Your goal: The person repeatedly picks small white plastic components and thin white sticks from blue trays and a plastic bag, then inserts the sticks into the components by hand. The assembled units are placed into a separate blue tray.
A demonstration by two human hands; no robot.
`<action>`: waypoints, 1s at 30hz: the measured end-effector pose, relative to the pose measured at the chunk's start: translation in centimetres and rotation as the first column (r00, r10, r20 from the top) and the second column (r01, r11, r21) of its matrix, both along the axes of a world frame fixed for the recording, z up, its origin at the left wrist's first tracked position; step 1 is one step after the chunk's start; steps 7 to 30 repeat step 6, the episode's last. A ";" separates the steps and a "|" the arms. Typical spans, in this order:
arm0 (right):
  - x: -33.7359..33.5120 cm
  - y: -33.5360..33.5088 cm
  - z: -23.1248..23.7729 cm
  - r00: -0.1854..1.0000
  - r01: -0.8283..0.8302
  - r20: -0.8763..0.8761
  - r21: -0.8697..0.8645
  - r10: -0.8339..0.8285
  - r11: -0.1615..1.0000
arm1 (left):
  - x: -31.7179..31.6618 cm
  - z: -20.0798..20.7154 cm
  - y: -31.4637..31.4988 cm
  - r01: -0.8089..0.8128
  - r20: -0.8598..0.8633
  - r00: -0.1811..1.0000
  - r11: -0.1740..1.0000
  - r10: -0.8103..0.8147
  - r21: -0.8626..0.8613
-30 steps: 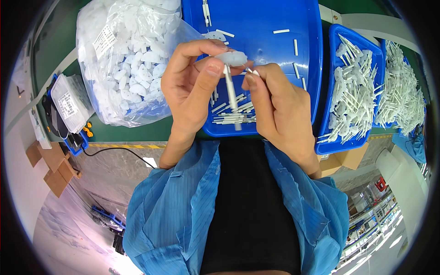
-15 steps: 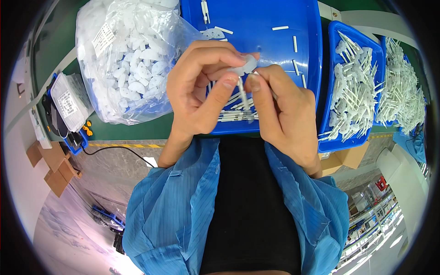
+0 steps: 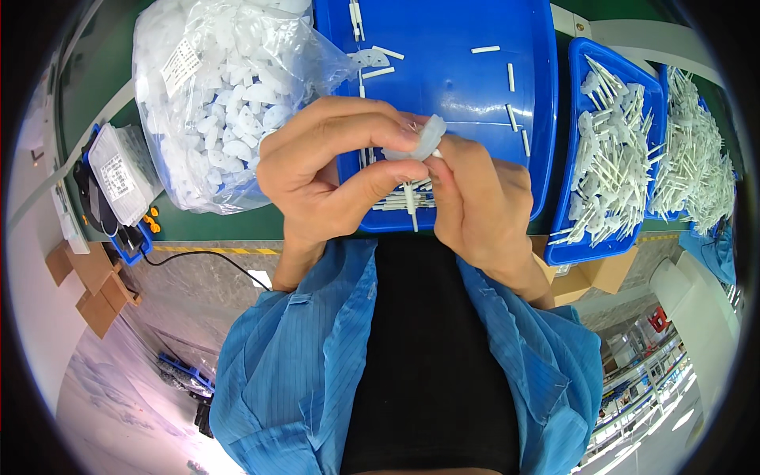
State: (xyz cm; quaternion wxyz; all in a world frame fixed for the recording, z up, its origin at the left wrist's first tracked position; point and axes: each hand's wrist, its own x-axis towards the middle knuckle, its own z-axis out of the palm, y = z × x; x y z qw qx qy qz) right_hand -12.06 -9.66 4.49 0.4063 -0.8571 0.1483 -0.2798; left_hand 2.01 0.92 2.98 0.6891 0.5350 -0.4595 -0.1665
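While both hands meet over the near edge of the big blue tray, the left hand pinches a small translucent white plastic piece between thumb and fingertips. Touching it, the right hand grips a thin white stick that hangs below that piece. A clear bag of white parts lies left on the green worktop; narrower blue trays of sticks sit right.

Big clear plastic bag of white parts on bench, upper left, white label on its top; smaller clear packet with white label at far left edge.
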 end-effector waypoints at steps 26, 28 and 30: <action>-0.7 -0.5 0.1 0.993 -0.119 0.014 -0.101 0.121 0.988 | -1.5 -1.3 -1.1 0.025 -0.119 0.991 0.968 -0.057 -0.249; -0.7 -0.5 0.1 0.993 -0.119 0.014 -0.101 0.121 0.988 | -1.5 -1.3 -1.1 0.025 -0.119 0.991 0.968 -0.057 -0.249; -0.7 -0.5 0.1 0.993 -0.119 0.014 -0.101 0.121 0.988 | -1.5 -1.3 -1.1 0.025 -0.119 0.991 0.968 -0.057 -0.249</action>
